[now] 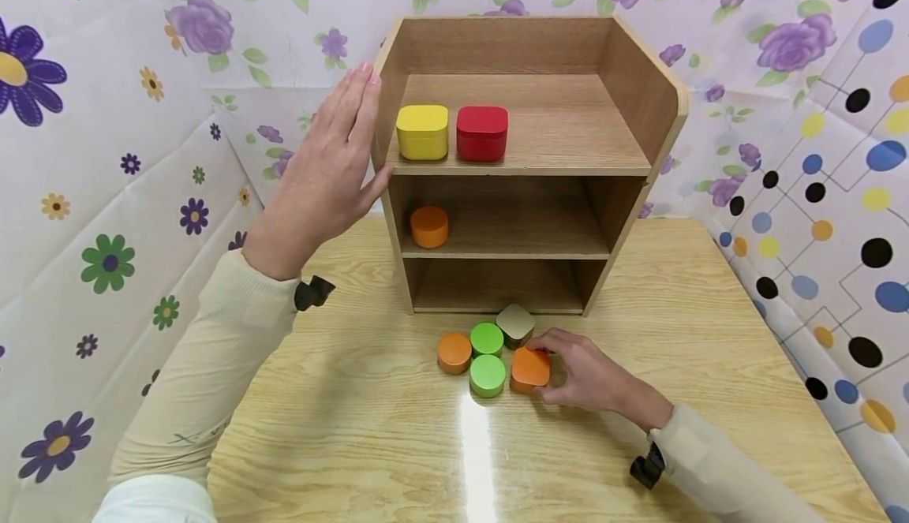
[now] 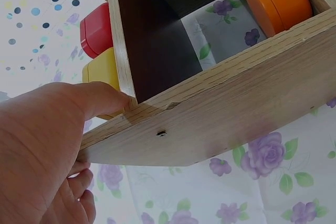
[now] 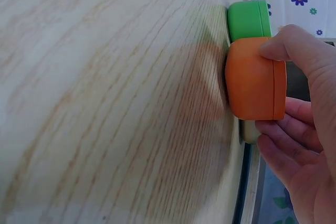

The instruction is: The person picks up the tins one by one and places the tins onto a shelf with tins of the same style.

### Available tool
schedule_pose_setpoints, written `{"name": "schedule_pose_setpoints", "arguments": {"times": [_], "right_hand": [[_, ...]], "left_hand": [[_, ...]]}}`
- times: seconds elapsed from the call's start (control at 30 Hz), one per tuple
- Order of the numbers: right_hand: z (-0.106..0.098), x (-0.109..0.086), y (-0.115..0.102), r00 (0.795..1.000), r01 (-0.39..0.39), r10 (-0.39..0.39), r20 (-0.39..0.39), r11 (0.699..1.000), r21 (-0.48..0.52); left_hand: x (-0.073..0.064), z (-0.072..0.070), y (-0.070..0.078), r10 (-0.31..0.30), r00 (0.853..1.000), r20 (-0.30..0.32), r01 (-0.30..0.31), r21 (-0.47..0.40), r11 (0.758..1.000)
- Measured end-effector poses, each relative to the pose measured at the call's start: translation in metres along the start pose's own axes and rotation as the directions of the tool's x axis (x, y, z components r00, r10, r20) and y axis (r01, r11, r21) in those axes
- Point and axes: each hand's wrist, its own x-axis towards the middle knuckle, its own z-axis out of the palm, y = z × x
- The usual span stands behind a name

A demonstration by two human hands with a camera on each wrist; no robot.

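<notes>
A small wooden shelf unit [image 1: 497, 166] stands at the back of the table. My left hand [image 1: 328, 156] rests along its left side panel, fingers straight, with the thumb [image 2: 105, 98] touching the front edge. By the table's middle, my right hand [image 1: 592, 373] holds a rounded-square orange box [image 1: 530, 368] between thumb and fingers. In the right wrist view the thumb lies on one side of the orange box [image 3: 252, 85] and the fingers on the opposite side. Close by are two round green boxes [image 1: 487, 375], a round orange box [image 1: 454, 353] and a beige-lidded box [image 1: 515, 323].
On the shelf's top level sit a yellow box [image 1: 422, 133] and a red box [image 1: 482, 135]. The middle level holds a round orange box [image 1: 429, 226] at its left. Patterned cloth walls [image 1: 114, 215] enclose the wooden table [image 1: 341, 436] on the left, back and right.
</notes>
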Motion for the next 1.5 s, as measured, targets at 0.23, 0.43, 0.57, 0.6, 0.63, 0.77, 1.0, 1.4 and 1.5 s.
{"name": "schedule_pose_setpoints", "arguments": {"times": [0.23, 0.43, 0.57, 0.6, 0.63, 0.77, 1.0, 1.4, 1.5], "right_hand": [[-0.003, 0.000, -0.001, 1.000, 0.008, -0.008, 0.021, 1.000, -0.004], [-0.007, 0.000, -0.002, 0.999, 0.016, -0.016, 0.039, 1.000, -0.001], [-0.009, 0.000, -0.001, 0.998, 0.043, -0.043, 0.035, 0.999, 0.006], [-0.011, 0.000, -0.001, 0.998, 0.050, -0.051, 0.034, 0.999, 0.006], [-0.012, 0.001, -0.002, 0.998, 0.056, -0.056, 0.034, 0.998, 0.006], [-0.019, 0.003, -0.004, 0.997, 0.066, -0.066, 0.045, 0.998, 0.008], [-0.034, 0.007, -0.008, 0.995, 0.068, -0.074, 0.071, 0.995, 0.076], [-0.078, 0.018, -0.026, 0.989, 0.077, -0.085, 0.120, 0.994, 0.072], [-0.092, 0.021, -0.031, 0.988, 0.071, -0.078, 0.134, 0.996, 0.058]], "left_hand": [[0.000, 0.001, 0.000, 0.004, 1.000, -0.002, -0.004, 0.004, 1.000], [0.000, 0.000, 0.000, -0.001, 1.000, 0.007, 0.001, 0.001, 1.000], [0.000, 0.000, 0.000, 0.001, 1.000, 0.003, -0.001, -0.007, 1.000], [0.000, 0.001, 0.000, 0.003, 1.000, 0.001, -0.003, -0.007, 1.000], [0.000, 0.000, 0.000, 0.005, 1.000, 0.000, -0.005, -0.007, 1.000], [0.000, 0.001, -0.001, 0.010, 1.000, -0.009, -0.010, -0.007, 1.000], [-0.001, 0.002, -0.001, 0.015, 1.000, -0.021, -0.016, -0.004, 1.000], [0.000, 0.001, -0.001, 0.004, 1.000, -0.009, -0.004, -0.009, 1.000], [0.000, 0.002, -0.001, 0.003, 1.000, -0.005, -0.003, -0.008, 1.000]]}}
